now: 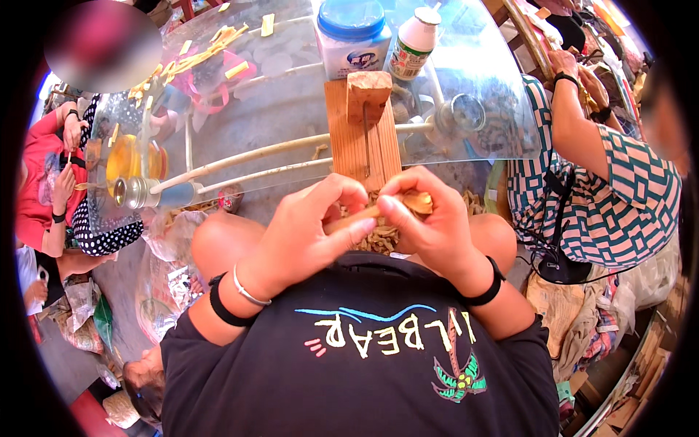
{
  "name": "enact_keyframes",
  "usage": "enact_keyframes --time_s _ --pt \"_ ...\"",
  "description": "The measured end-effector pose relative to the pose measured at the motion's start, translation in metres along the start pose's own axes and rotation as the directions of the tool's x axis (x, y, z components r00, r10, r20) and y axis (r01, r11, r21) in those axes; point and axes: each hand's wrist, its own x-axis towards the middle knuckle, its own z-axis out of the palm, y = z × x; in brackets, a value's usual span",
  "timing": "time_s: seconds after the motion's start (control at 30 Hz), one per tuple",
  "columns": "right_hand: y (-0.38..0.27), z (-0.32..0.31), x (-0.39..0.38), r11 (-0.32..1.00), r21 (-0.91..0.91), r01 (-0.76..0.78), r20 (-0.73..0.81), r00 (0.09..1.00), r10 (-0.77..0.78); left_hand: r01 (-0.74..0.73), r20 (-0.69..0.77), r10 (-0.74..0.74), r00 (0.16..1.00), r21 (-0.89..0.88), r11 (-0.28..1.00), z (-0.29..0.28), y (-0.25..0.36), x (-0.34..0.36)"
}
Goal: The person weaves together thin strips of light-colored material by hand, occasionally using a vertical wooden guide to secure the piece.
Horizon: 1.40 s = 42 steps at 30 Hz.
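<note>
Glass table (291, 109) ahead carries a blue-lidded tub (352, 36) and a white bottle (412, 42), contents unseen, behind a wooden block (362, 131). Your left hand (306, 229) and right hand (429, 218) both pinch a tan strip (393, 205) above your lap.

Upper left of the frame, a blurred patch (102, 45) hides whatever sits there. At centre, the tan strip (349, 217) vanishes under the left hand (309, 226) and right hand (429, 222); the fingertips' grip is hidden. The person at right (619, 182) is cut off by the rim.
</note>
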Motion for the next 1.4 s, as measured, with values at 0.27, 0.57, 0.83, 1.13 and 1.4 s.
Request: enact_keyframes --time_s 0.27,0.57,0.83,1.13,1.4 --pt "0.034 -0.01 0.051 0.958 -0.258 0.123 -0.147 0.975 -0.165 -0.014 -0.211 0.045 0.976 0.148 0.989 -0.019 -0.028 0.049" --pt "0.033 -0.028 0.044 0.934 -0.334 0.128 -0.006 0.99 -0.138 0.042 -0.286 -0.093 0.954 -0.179 0.983 -0.01 -0.054 0.049" --pt "0.0 0.007 0.018 0.941 -0.205 0.269 0.005 0.962 -0.273 0.002 -0.09 -0.064 0.994 -0.563 0.827 0.013 0.005 0.03" --pt "-0.042 -0.052 0.004 0.88 0.465 -0.092 0.119 0.992 0.04 0.042 0.006 -0.042 0.999 -0.306 0.951 0.007 0.006 0.013" --pt "-0.033 -0.013 -0.018 0.964 -0.213 -0.162 0.781 0.565 0.267 -0.35 -0.052 0.367 0.929 0.21 0.913 0.022 0.014 0.029"
